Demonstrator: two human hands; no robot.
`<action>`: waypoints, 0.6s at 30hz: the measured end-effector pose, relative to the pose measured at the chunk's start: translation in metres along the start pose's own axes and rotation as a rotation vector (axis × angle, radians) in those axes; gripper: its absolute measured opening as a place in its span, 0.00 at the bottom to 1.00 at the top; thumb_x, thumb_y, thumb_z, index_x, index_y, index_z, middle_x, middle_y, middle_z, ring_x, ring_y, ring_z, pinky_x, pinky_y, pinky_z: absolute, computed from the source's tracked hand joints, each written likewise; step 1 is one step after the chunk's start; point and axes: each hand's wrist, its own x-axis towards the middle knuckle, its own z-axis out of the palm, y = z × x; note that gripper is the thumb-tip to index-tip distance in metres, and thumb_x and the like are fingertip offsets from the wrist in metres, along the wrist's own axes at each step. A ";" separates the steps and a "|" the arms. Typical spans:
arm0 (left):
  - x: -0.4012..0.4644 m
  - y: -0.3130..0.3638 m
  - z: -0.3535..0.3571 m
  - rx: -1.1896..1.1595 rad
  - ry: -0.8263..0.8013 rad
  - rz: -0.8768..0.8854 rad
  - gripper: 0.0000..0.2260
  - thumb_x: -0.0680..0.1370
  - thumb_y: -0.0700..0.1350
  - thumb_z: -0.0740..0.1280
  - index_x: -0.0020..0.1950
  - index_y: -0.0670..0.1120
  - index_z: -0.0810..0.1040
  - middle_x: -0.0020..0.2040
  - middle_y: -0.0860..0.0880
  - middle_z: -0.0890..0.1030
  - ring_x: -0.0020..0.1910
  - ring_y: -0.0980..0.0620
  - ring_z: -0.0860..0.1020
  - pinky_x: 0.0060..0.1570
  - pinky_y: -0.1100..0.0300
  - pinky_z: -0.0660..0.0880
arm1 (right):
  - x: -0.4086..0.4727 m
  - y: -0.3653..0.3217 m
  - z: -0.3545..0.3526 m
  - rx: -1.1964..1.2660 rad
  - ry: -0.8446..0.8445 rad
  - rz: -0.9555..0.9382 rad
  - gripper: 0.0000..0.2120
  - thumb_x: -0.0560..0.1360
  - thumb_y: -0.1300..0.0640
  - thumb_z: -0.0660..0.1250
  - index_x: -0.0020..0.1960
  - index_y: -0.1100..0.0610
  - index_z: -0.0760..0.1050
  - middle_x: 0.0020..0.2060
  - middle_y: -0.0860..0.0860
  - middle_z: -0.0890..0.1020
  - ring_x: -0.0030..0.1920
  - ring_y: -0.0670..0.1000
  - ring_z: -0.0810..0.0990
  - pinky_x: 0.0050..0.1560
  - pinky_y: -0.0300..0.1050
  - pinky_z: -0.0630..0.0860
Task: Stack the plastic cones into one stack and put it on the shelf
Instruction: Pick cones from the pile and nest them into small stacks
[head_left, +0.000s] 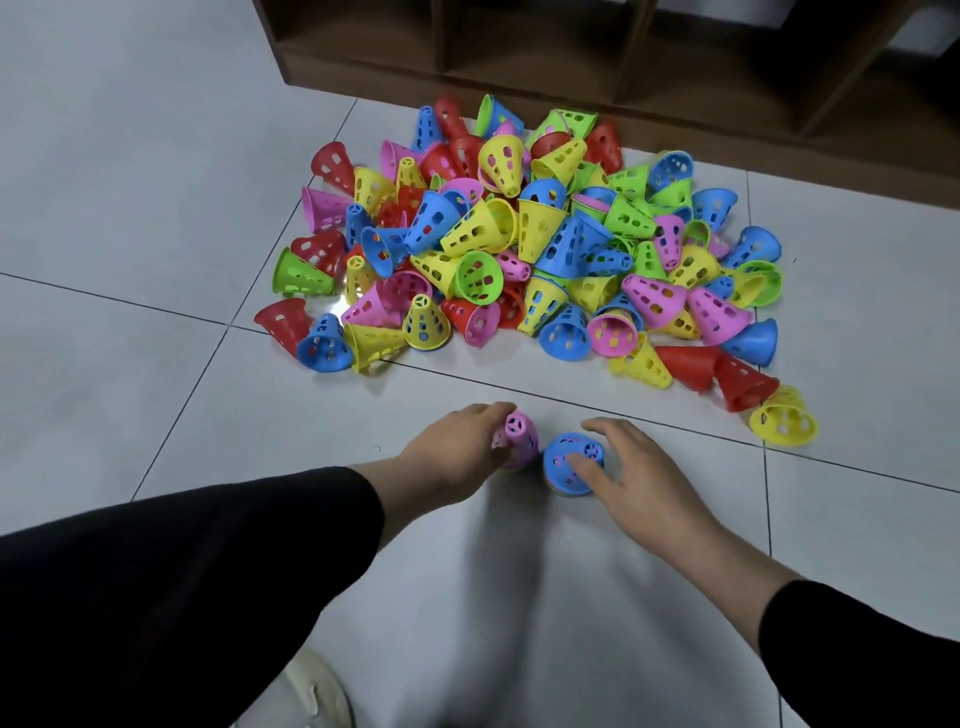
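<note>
Left hand (457, 441) grips upright pink cone (519, 441), just left of blue cone (571, 462), also upright, under right hand's (634, 467) spread-apart fingers.

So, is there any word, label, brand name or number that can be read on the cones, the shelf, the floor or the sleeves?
None: no readable text shows anywhere in the picture.
The cones in the pile bear only cut-out holes, no print.
The pink cone and the blue cone at the hands show no lettering.
The shelf, floor tiles and black sleeves are plain.
</note>
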 end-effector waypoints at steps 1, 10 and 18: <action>0.000 -0.001 0.002 -0.022 0.009 -0.008 0.26 0.79 0.62 0.62 0.75 0.53 0.65 0.71 0.49 0.72 0.68 0.46 0.72 0.64 0.50 0.71 | 0.004 0.002 -0.004 -0.005 0.031 -0.001 0.20 0.78 0.46 0.66 0.67 0.51 0.73 0.62 0.44 0.76 0.64 0.46 0.73 0.61 0.37 0.66; 0.058 -0.009 -0.038 0.066 0.323 0.082 0.20 0.83 0.55 0.59 0.74 0.52 0.67 0.70 0.48 0.73 0.64 0.47 0.75 0.60 0.51 0.74 | 0.085 0.055 -0.047 -0.200 0.171 0.121 0.30 0.76 0.53 0.70 0.75 0.55 0.65 0.71 0.55 0.71 0.71 0.58 0.69 0.68 0.55 0.70; 0.159 0.036 -0.039 0.268 0.024 0.112 0.22 0.83 0.52 0.59 0.77 0.50 0.63 0.67 0.41 0.71 0.63 0.39 0.74 0.60 0.47 0.73 | 0.127 0.072 -0.043 -0.282 0.045 0.134 0.34 0.76 0.54 0.70 0.78 0.50 0.58 0.72 0.55 0.68 0.70 0.58 0.69 0.67 0.55 0.70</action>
